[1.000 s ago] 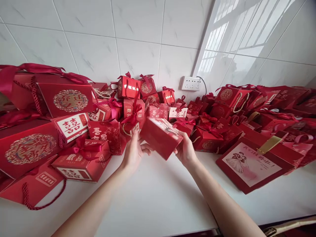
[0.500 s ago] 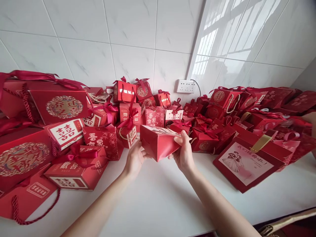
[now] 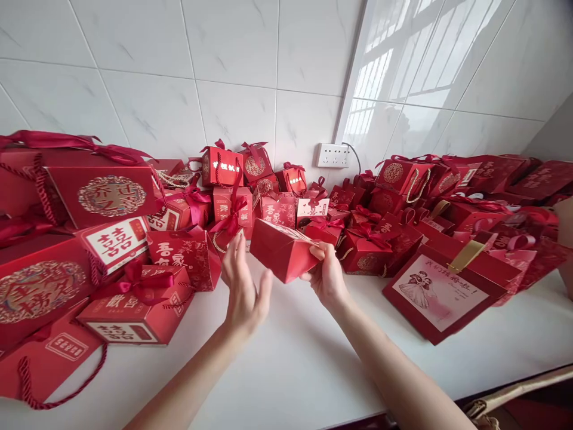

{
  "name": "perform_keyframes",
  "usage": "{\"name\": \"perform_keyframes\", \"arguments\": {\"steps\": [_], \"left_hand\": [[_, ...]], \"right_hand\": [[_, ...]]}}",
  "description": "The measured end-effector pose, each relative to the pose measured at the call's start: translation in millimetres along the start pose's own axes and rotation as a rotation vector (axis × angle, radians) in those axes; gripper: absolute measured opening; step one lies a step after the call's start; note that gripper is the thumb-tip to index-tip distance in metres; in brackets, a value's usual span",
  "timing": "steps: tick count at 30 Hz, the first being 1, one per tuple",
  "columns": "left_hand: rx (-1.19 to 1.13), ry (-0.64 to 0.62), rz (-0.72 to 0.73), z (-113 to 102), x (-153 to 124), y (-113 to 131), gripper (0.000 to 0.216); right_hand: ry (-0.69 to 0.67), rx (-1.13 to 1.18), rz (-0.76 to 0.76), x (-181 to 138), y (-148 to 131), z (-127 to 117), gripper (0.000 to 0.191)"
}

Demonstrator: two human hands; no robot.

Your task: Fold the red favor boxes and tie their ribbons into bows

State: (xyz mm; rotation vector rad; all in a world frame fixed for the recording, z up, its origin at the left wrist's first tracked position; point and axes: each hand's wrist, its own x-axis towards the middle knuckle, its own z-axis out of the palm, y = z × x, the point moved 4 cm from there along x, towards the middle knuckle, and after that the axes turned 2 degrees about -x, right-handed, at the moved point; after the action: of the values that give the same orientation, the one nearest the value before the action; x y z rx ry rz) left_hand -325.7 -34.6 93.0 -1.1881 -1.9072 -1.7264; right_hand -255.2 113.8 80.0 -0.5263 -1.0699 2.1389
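A small red gift box (image 3: 286, 249) is held above the white table, tilted, with plain red sides facing me and a pale cord along its top edge. My right hand (image 3: 329, 278) grips its right end, thumb on top and fingers beneath. Just left of the box, my left hand (image 3: 246, 289) is apart from it, fingers spread and nothing in them. Behind the box stand several red gift boxes, one with a white label (image 3: 313, 207).
Red boxes with ribbons crowd the left, including a ribboned box (image 3: 138, 304). At right stands a bag with a bride-and-groom print (image 3: 441, 292). A power strip (image 3: 333, 155) is on the tiled wall (image 3: 237, 48). Part of another person's arm (image 3: 566, 239) shows at the right edge.
My left hand has let go of the box and opened beside it, to the left. The box stays in my right hand, slightly turned.
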Motion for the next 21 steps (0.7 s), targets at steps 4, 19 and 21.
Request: {"name": "perform_keyframes", "arguments": {"steps": [4, 19, 21], "left_hand": [[0.034, -0.483, 0.536, 24, -40, 37, 0.057], [-0.396, -0.029, -0.268, 1, 9, -16, 0.053], [-0.46, -0.213, -0.292, 13, 4, -13, 0.054]], "right_hand": [[-0.021, 0.045, 0.009, 1, 9, 2, 0.014], [0.009, -0.227, -0.499, -14, -18, -1, 0.025], [-0.061, -0.118, -0.482, -13, -13, 1, 0.025]]}}
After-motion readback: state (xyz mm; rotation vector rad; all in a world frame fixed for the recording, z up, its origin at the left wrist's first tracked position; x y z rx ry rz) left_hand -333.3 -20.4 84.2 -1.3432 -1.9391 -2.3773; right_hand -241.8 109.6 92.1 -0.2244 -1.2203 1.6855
